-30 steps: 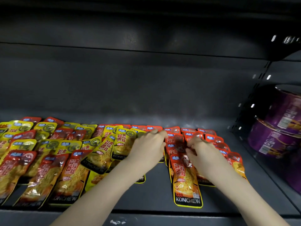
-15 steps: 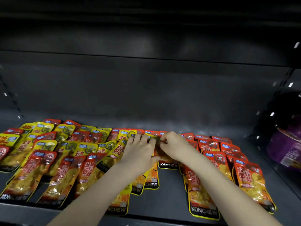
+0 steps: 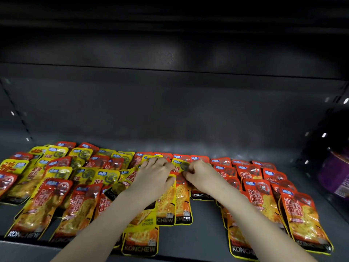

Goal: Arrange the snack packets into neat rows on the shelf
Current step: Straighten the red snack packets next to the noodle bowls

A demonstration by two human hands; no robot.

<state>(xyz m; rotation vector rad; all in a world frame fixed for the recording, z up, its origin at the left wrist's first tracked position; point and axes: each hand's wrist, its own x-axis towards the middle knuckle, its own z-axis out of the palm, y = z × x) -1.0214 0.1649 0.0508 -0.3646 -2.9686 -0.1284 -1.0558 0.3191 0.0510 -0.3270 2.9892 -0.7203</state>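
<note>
Fingers of right hand point(image 3: 203, 178) pinch yellow packet point(image 3: 179, 163) edge; left hand point(image 3: 154, 178) grip unclear; shelf point(image 3: 207, 146) bare behind.

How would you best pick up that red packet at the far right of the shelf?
Pinch the far-right red packet at its black bottom seam, coming in from the shelf front. It lies flat with its top and left side crowded against neighbouring packets, while its bottom end rests on bare shelf, so that end is probably easiest to lift.

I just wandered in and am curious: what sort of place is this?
Probably a shop: a dark metal shelf, dozens of matching branded snack packets laid on it, and a purple tub on the right.
</note>
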